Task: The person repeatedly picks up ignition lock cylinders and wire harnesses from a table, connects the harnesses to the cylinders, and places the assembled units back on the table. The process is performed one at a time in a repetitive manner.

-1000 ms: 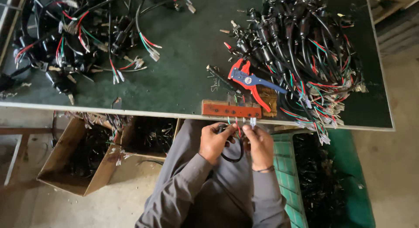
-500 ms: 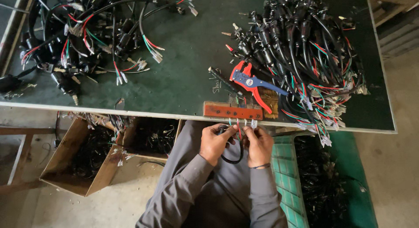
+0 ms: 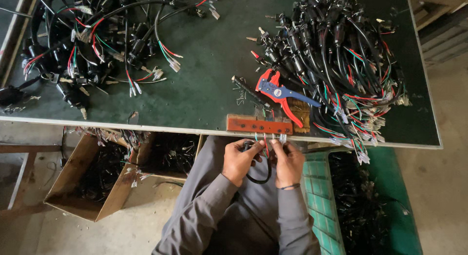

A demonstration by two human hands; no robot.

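Both hands work close together just below the table's front edge, over my lap. My left hand [image 3: 240, 161] grips the black body of a small wire harness [image 3: 258, 179], whose black cable loops down between the hands. My right hand [image 3: 287, 163] pinches the harness's thin coloured wires, red and green with pale terminals, which stick up toward a rust-red metal block [image 3: 258, 125] fixed at the table edge. A red-and-blue wire stripper [image 3: 282, 95] lies on the table just beyond that block.
The dark green table [image 3: 209, 89] carries a heap of black harnesses [image 3: 341, 55] at right and another tangle [image 3: 92, 45] at left. Under the table stand cardboard boxes [image 3: 92, 182] of parts and a green crate [image 3: 360, 201] filled with black pieces.
The hands stay at the same spot under the table edge, fingers shifting slightly on the wires. The view has drifted a little.
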